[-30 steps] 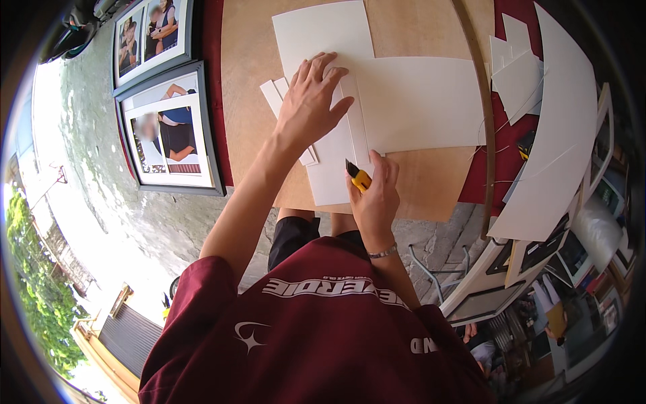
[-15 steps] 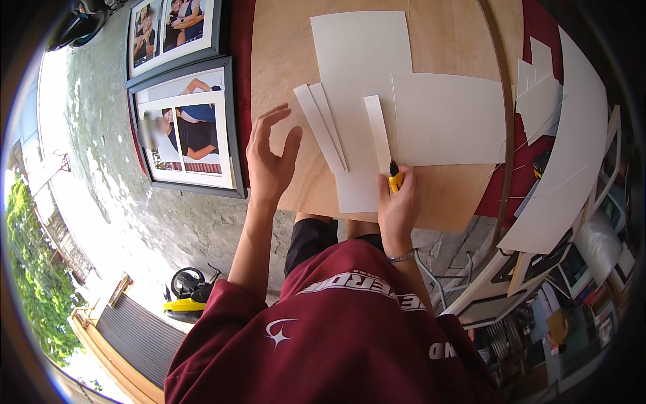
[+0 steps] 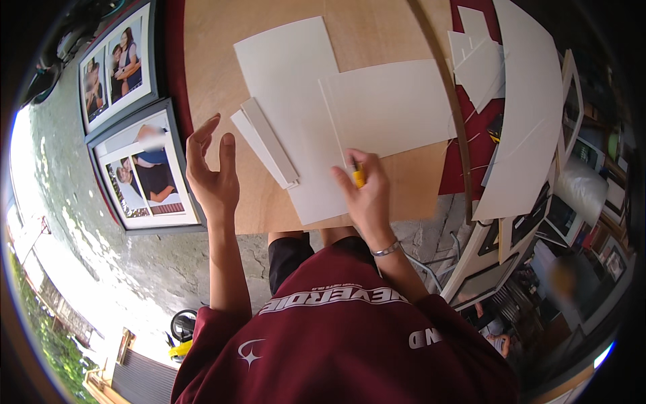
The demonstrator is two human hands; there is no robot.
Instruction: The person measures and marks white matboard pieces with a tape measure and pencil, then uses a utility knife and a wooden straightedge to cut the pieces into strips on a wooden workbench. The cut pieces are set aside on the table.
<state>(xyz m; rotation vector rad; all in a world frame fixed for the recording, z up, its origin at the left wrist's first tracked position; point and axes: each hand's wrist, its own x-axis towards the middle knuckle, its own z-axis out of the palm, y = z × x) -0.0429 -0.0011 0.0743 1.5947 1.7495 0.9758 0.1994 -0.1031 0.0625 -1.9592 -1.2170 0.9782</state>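
Note:
My left hand (image 3: 214,172) is raised beside the left part of the wooden board, open, its fingers curved and the thumb apart, with nothing in it. In my right hand (image 3: 371,202) is a yellow-and-black utility knife (image 3: 359,178), held above the lower edge of a white sheet of card (image 3: 397,108). Another long white card (image 3: 286,64) lies under it, slanting across the wood. Several narrow white card strips (image 3: 272,145) lie together along the long card's left side, between my hands.
The wooden board (image 3: 215,40) lies over a dark red surface. Two grey picture frames (image 3: 171,128) with photos are at the left. A brown strip (image 3: 447,87) curves along the right side. Beyond it are white offcuts (image 3: 479,71) and a large white sheet (image 3: 528,101).
The strip that lay by my right hand is now with the other strips at the left. My right hand still has the knife. My view has shifted and turned.

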